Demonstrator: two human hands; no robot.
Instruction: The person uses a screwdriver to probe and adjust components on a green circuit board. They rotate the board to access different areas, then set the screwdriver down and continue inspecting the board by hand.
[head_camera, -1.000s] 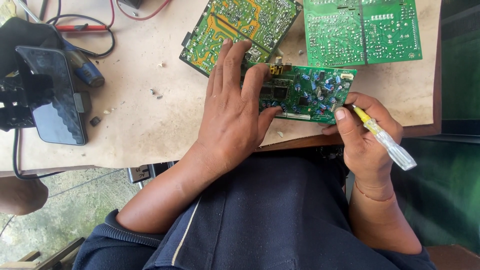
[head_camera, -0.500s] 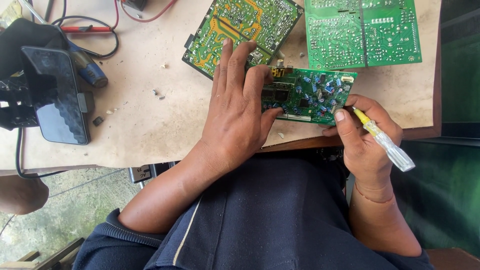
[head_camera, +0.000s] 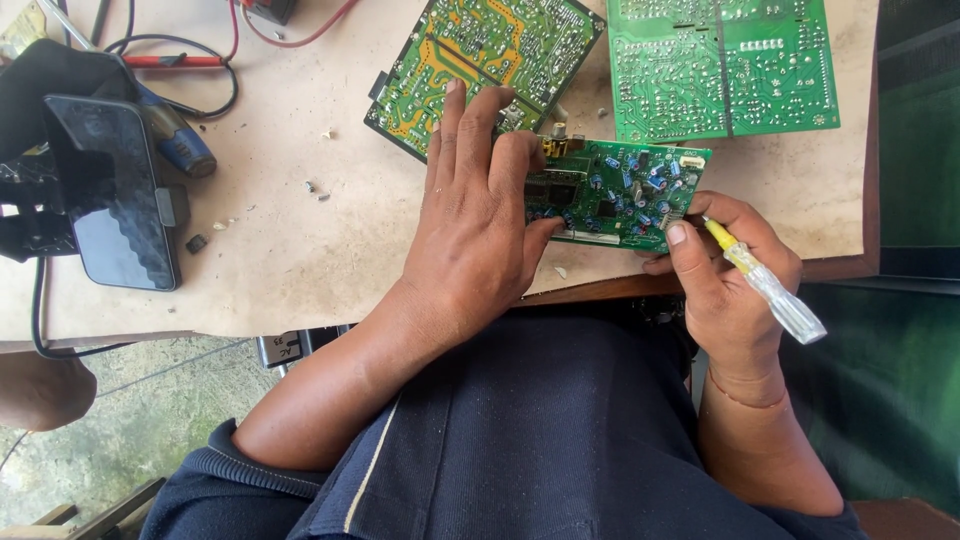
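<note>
a: where's the small circuit board (head_camera: 625, 192)?

b: at the near edge of the worn beige tabletop (head_camera: 300, 250), component side up, between the two hands.

a: and the hands?

b: the left hand (head_camera: 475, 225) lies flat over the board's left end, fingers stretched out, pressing rather than gripping. the right hand (head_camera: 725, 275) touches the board's right corner and is closed around a yellow-tipped clear-handled screwdriver (head_camera: 765, 285).

a: around the board?

b: just behind it two larger green boards, solder side up (head_camera: 480, 50) (head_camera: 720, 65). well left of it a dark phone (head_camera: 115, 195) on a stand, a blue-handled tool (head_camera: 175, 135), red and black leads (head_camera: 185, 60). concrete floor (head_camera: 130, 400) below.
</note>
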